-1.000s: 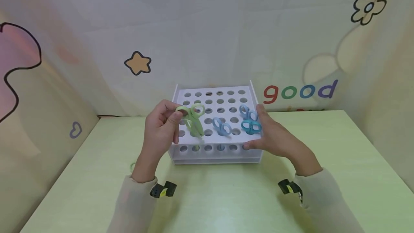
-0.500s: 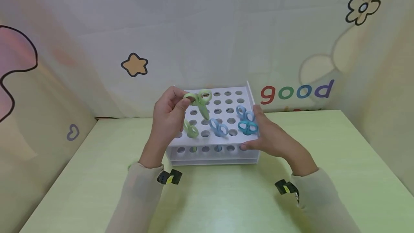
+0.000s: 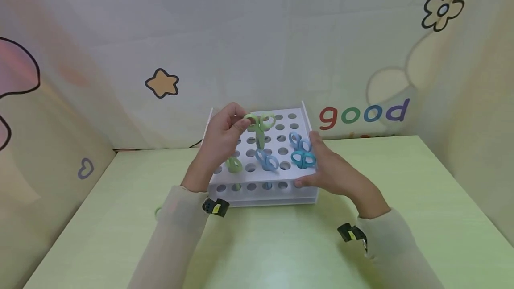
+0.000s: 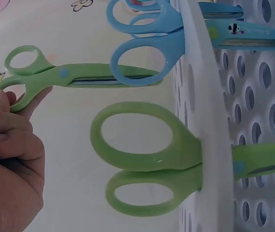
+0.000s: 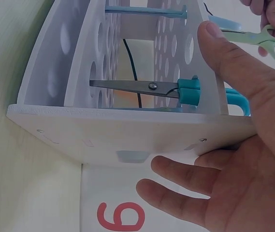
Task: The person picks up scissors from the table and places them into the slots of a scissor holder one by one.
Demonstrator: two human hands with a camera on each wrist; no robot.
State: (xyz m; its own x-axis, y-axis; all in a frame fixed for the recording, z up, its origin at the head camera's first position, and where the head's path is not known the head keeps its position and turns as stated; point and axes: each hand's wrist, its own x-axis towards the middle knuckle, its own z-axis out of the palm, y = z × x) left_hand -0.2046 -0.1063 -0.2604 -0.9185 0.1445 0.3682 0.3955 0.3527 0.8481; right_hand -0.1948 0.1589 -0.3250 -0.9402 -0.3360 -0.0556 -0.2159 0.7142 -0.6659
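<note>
My left hand pinches one handle loop of green scissors, hanging blade-down over a white rack with rows of round holes. In the left wrist view, those held scissors are apart from the rack's top plate. Another green pair stands in a front-row hole, left of light blue scissors. Teal scissors and a second light blue pair stand at the rack's right. My right hand holds the rack's right side, thumb at the top plate's front edge.
Part of a green loop shows on the pale green table beside my left sleeve, which hides the rest. A printed cloth hangs behind the rack, and a dark cord runs behind it.
My left hand has moved right and away from me over the rack with the green scissors, whose blades now point more straight down. My right hand stays at the rack's side.
</note>
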